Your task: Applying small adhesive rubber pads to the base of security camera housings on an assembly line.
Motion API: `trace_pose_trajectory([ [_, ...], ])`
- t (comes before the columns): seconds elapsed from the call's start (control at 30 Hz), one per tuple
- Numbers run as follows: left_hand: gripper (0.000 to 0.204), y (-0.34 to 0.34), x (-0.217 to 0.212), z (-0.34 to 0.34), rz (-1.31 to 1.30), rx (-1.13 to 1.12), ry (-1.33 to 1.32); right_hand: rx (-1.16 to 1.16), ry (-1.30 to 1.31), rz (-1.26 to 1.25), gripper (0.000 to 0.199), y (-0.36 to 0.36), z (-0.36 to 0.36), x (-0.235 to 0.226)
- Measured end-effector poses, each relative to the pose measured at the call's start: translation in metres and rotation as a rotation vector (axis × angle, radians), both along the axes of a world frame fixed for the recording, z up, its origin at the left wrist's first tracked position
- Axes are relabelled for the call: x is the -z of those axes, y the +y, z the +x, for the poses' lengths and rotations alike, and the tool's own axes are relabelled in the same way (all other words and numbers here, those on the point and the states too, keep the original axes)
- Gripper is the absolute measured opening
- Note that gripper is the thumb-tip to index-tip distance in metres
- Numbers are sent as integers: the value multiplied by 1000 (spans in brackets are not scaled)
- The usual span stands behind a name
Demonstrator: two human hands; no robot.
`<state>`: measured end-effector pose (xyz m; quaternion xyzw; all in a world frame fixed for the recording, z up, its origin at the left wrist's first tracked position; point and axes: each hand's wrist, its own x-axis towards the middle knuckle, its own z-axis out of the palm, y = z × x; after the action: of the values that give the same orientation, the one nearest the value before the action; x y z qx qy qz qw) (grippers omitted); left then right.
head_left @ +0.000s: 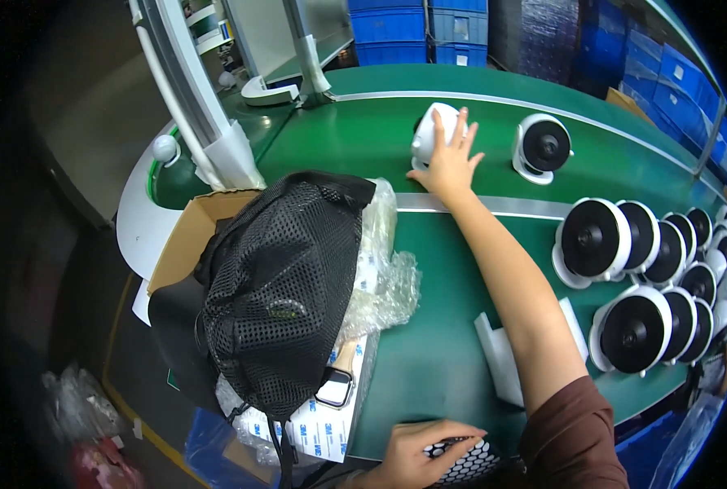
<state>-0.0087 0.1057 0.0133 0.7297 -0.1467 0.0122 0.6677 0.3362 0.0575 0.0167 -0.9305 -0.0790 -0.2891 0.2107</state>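
My right hand (451,159) reaches across to the far green belt, its fingers spread. They overlap the side of a white round-headed device (435,130) on a stand; whether they press on it I cannot tell. A similar white device with a black round face (543,145), like a small desk fan, stands to the right. Low in the picture, close to my body, my left hand (425,456) is closed with thumb and fingers pinched on a black-and-white honeycomb-patterned piece (469,460). My right sleeve hides part of that side.
A black mesh bag (286,285) lies over an open carton (180,236), bubble wrap (392,285) and a watch (335,388). Several similar devices (596,236) crowd the right side. A white bracket-like piece (500,363) lies under my right forearm. Blue crates (388,37) stand behind.
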Motion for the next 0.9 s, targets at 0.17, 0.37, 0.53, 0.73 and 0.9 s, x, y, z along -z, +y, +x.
trace_pose_trajectory([
  [0.17, 8, 0, -4, -3, -33, -21, 21, -75, -81, 95, 95, -35, 15, -21],
  [0.37, 9, -11, -2, -2, -7, -93, 72, -258, 275, 378, 111, -80, -16, -81],
  [0.53, 12, -5, 4, 12, -26, -325, -310, -612, 582, 324, 83, -110, -153, -143],
  [0.73, 11, -37, -18, 12, -4, -193, -307, -583, 957, 470, 72, -188, -208, -97],
  [0.9, 10, -50, -3, 21, -49, -109, -239, -562, 1072, 254, 69, -211, -211, -70],
])
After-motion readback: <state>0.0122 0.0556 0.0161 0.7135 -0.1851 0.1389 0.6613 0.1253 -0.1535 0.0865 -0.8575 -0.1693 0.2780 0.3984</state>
